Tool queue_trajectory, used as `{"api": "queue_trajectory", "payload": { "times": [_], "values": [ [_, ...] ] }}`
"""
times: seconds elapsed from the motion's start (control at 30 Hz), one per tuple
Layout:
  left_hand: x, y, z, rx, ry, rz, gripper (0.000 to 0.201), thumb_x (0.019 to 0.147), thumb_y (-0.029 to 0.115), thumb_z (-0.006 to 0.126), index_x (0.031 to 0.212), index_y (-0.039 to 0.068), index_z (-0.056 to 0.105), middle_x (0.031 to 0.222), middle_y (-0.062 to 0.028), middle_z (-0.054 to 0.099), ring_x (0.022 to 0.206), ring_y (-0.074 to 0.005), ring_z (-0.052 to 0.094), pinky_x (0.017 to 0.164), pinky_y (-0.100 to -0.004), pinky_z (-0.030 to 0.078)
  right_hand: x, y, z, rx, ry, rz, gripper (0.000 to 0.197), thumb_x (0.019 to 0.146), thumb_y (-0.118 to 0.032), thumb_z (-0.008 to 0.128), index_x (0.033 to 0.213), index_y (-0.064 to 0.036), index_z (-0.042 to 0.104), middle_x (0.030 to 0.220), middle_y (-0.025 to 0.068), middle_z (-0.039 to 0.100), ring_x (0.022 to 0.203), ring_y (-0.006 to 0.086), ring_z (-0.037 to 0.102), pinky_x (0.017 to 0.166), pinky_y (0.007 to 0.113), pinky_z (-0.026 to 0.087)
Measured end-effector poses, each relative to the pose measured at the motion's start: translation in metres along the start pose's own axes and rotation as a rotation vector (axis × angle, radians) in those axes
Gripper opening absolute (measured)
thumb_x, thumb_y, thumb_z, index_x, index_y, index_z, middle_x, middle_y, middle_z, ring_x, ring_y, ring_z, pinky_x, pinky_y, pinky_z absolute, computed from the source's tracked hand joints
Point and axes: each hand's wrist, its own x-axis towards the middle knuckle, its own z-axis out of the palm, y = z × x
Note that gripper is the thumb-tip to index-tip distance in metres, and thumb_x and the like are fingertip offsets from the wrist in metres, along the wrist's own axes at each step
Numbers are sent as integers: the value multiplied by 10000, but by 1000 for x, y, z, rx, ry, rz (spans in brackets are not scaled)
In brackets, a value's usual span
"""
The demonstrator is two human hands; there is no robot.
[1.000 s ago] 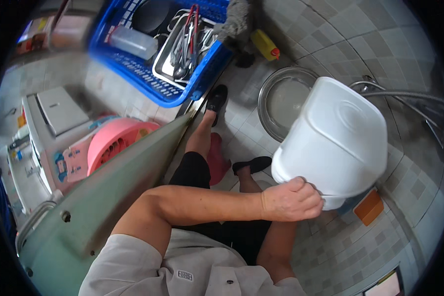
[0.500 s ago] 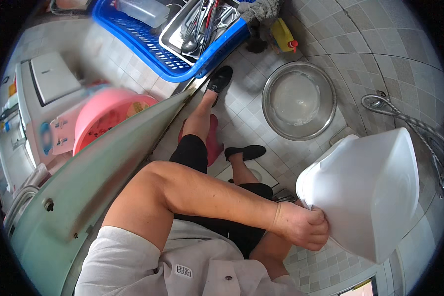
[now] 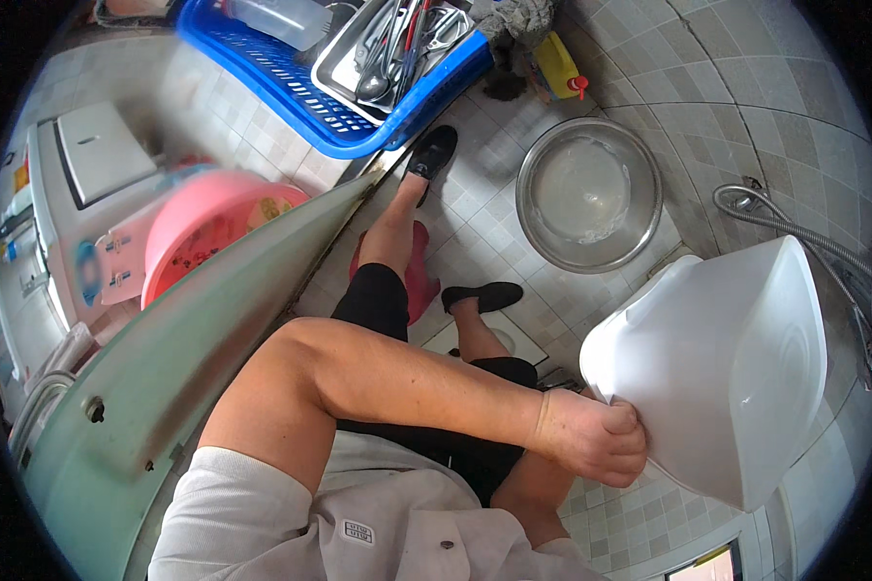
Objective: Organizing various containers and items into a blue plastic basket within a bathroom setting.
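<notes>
My left arm reaches across my body to the right. Its hand (image 3: pixel 599 438) is closed in a fist around the near rim of a large white plastic bin (image 3: pixel 688 378). The bin is tipped on its side, with its flat bottom toward the right and its mouth toward me. My right forearm (image 3: pixel 541 489) passes beneath the left one toward the bin's mouth. The right hand is hidden behind the left arm and the bin, so its fingers do not show. Beyond the bin, a round metal basin (image 3: pixel 528 198) with cloudy, whitish liquid stands on the tiled floor.
A blue basket (image 3: pixel 358 145) at the far side holds a metal tray of utensils. Left of the glass panel (image 3: pixel 194 358) stands a pink basin (image 3: pixel 179 223). A shower hose (image 3: pixel 794 229) hangs on the right wall. A yellow bottle (image 3: pixel 557 70) and grey cloth (image 3: pixel 513 24) are beyond the metal basin.
The bin's right end has risen slightly in the view. My left hand keeps its hold on the rim, nearly unmoved.
</notes>
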Motion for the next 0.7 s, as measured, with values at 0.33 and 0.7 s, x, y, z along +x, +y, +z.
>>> {"api": "queue_trajectory", "payload": {
  "times": [0.33,0.7],
  "values": [
    [-5,-1,-3,23,6,-8,162,822,195,518,925,74,483,873,-38,521,798,-203,538,684,-381,444,-18,-8,2,-43,38,-60,591,979,-352,452,1421,21,326,1377,171,466,1224,293,505,1026,440,437],
    [-8,-13,-8,14,-15,-43,137,825,230,517,900,116,507,857,-7,505,788,-177,527,662,-346,403,-30,-13,15,-59,74,-124,600,981,-362,447,1422,24,321,1383,175,458,1232,297,496,1029,442,433]
  ]
}}
